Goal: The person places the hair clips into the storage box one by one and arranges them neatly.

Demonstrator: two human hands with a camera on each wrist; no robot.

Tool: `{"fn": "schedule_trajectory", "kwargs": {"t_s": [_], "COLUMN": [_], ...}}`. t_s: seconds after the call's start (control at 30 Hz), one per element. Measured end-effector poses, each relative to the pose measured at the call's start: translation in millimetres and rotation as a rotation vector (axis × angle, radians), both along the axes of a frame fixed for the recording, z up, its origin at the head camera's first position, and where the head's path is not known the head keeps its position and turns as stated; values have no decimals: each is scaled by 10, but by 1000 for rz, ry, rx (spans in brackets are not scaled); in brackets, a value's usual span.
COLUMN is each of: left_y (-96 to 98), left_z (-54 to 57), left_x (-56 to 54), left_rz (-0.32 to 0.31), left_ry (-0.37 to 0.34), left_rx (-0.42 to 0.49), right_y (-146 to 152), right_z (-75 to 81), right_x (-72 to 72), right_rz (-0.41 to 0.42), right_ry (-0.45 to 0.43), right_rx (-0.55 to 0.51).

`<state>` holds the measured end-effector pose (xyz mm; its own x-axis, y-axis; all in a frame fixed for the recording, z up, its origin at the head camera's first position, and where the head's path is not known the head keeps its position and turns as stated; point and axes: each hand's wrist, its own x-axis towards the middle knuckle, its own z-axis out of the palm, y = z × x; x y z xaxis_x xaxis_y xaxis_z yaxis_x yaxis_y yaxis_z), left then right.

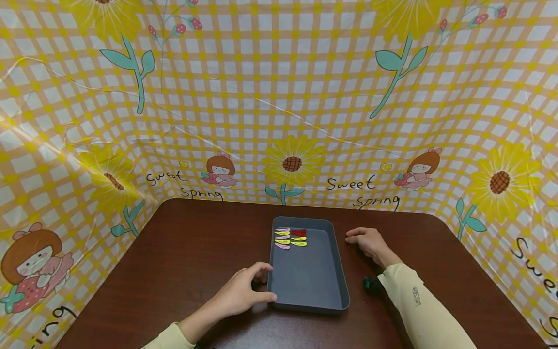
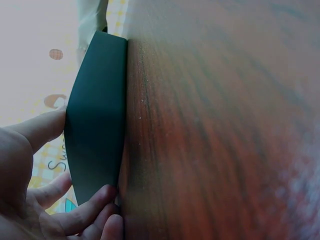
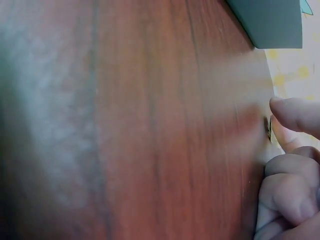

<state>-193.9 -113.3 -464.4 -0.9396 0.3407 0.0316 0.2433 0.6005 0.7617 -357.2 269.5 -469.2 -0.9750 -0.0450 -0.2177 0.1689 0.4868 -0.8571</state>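
Observation:
A dark grey rectangular tray [image 1: 305, 281] lies on the table. My left hand [image 1: 241, 289] holds its near left side, thumb at the rim; in the left wrist view, fingertips also touch the tray's outer wall [image 2: 97, 115]. Inside, at the far left, snap hair clips lie in two columns: pink [image 1: 282, 246] and yellow ones alternate on the left, while red [image 1: 299, 232] and yellow clips [image 1: 299, 244] fill the right. Beyond the tray's right side, my right hand [image 1: 368, 241] pinches a small thin hair clip [image 3: 269, 129], seen edge-on and partly hidden, close to the tabletop.
The dark brown wooden table [image 1: 192, 242] is enclosed by a checked, flower-printed cloth [image 1: 305, 97] at the back and sides. A small dark object [image 1: 370, 285] sits beneath the right wrist, beside the cream sleeve [image 1: 418, 303].

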Motion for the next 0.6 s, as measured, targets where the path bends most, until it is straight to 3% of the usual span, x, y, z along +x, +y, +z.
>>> {"fn": "schedule_trajectory", "kwargs": {"t_s": [0.6], "left_y": [6], "left_z": [1], "left_x": [5], "left_rz": [4], "left_ry": [14], "left_rx": [-2], "right_y": [83], "right_z": [-77], "right_x": [53], "right_rz": [-82], "right_ry": [34], "right_rx": [-67]}}
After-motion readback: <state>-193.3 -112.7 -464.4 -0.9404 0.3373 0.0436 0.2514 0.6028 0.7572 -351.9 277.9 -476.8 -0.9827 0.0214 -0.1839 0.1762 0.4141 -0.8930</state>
